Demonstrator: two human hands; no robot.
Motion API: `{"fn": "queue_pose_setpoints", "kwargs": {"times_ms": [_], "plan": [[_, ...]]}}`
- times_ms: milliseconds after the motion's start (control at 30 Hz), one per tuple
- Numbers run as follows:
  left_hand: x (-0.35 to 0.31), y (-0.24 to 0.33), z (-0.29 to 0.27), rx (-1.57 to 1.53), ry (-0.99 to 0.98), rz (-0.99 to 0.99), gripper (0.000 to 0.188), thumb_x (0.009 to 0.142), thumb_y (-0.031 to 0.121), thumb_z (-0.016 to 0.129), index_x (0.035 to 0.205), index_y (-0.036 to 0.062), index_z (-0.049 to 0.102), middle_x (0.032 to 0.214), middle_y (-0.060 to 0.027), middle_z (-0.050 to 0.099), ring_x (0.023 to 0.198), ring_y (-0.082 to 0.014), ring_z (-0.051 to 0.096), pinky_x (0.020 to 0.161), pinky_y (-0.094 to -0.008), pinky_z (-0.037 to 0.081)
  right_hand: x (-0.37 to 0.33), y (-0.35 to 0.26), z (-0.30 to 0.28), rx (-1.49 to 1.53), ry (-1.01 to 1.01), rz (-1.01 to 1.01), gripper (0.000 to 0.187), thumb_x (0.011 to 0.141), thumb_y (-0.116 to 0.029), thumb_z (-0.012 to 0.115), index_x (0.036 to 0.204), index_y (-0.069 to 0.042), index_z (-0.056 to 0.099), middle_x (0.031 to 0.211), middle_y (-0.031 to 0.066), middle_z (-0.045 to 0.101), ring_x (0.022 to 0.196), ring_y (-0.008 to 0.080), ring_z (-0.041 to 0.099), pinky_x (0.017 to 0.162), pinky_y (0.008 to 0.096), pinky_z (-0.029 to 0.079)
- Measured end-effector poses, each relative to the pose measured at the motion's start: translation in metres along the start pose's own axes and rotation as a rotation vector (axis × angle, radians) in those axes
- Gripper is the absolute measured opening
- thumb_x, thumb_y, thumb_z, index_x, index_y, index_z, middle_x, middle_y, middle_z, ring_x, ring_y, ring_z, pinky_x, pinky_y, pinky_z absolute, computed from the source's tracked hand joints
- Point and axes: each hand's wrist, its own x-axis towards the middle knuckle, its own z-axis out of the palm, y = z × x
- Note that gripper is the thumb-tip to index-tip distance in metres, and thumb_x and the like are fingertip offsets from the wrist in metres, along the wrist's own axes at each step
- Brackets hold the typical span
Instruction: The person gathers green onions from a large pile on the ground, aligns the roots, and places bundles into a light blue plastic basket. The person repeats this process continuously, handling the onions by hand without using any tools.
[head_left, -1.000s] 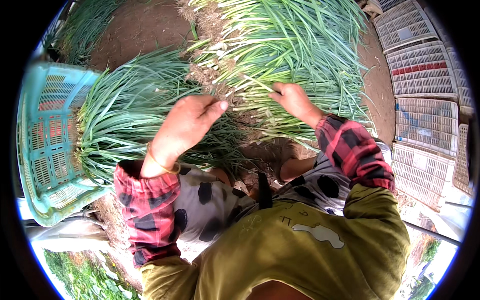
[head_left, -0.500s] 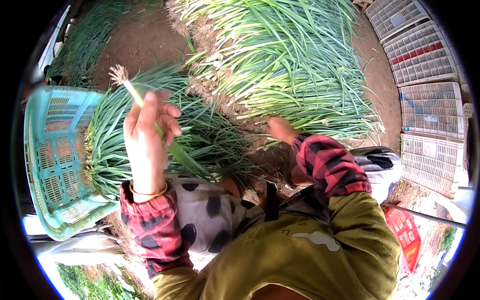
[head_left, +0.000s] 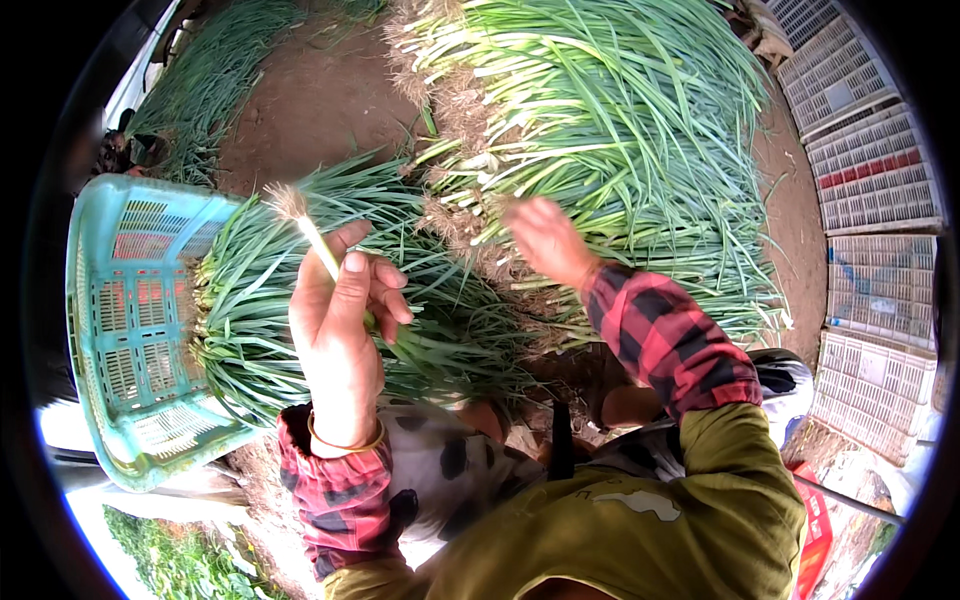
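Observation:
My left hand (head_left: pixel 345 300) is closed round a single green onion (head_left: pixel 318 243), its root tuft pointing up and away and its leaves trailing down beneath the hand. Below and around that hand lies a bunch of green onions (head_left: pixel 265 300), white ends toward the crate on the left. My right hand (head_left: pixel 548 240) is over the near root side of a large heap of green onions (head_left: pixel 640 150). Motion smears its fingers, so whether they pinch anything does not show.
At the left a turquoise plastic crate (head_left: pixel 125 290) lies with its open side facing the onions. White slatted crates (head_left: pixel 880 280) line the right edge. More green onions (head_left: pixel 215 90) lie at far left beyond bare soil (head_left: pixel 320 100). A red crate (head_left: pixel 815 530) is at lower right.
My right hand has moved up and left along the heap's root side. My left hand keeps hold of the green onion. The whole view has shifted a little.

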Motion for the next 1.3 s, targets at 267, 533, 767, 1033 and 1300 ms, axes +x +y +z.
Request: {"fn": "queue_pose_setpoints", "kwargs": {"times_ms": [267,533,767,1033,1300], "plan": [[0.009,-0.001,0.004,-0.066,-0.023,-0.079,0.030,0.097,0.028,0.054,0.105,-0.0003,0.061,0.071,-0.0044,0.060,0.053,-0.0088,0.051,0.048,-0.0204,0.036,0.039,0.084,-0.018,0.170,-0.200,0.274,0.024,0.086,-0.027,0.062,0.098,-0.005,0.064,0.083,0.0176,0.063,0.081,0.0372,0.060,0.072,0.0438,0.047],[0.005,-0.011,0.004,-0.138,-0.133,-0.081,0.023,0.095,0.022,0.058,0.093,0.0002,0.065,0.064,0.0011,0.054,0.057,-0.0068,0.045,0.053,-0.0211,0.034,0.034,0.044,-0.047,0.208,-0.300,0.109,0.033,0.077,-0.001,0.064,0.110,-0.004,0.066,0.113,0.0116,0.065,0.108,0.0289,0.058,0.095,0.0379,0.045],[-0.004,0.006,-0.001,-0.534,-0.194,-0.301,0.030,0.097,0.027,0.052,0.095,-0.0020,0.059,0.056,0.0009,0.040,0.048,-0.0107,0.035,0.045,-0.0248,0.031,0.126,0.030,-0.073,0.114,-0.090,0.219,0.058,0.077,-0.014,0.068,0.130,-0.001,0.049,0.138,0.0197,0.044,0.125,0.0364,0.044,0.108,0.0406,0.036],[0.011,-0.008,-0.021,-0.464,-0.046,-0.292,0.032,0.097,0.028,0.053,0.095,-0.0028,0.060,0.057,-0.0024,0.045,0.048,-0.0134,0.040,0.046,-0.0268,0.033,0.278,0.155,-0.154,-0.689,-0.150,0.402,0.134,0.049,-0.041,0.089,0.148,0.000,0.010,0.151,0.0273,0.018,0.143,0.0389,0.012,0.116,0.0507,0.009],[0.034,-0.011,-0.027,-0.401,0.016,-0.285,0.033,0.096,0.029,0.053,0.095,-0.0031,0.060,0.058,-0.0039,0.048,0.048,-0.0144,0.042,0.046,-0.0276,0.035,0.233,0.202,-0.162,-0.539,-0.506,0.441,0.132,0.046,-0.030,0.087,0.149,-0.002,0.009,0.137,0.0298,0.038,0.129,0.0420,0.036,0.109,0.0530,0.023]]}}
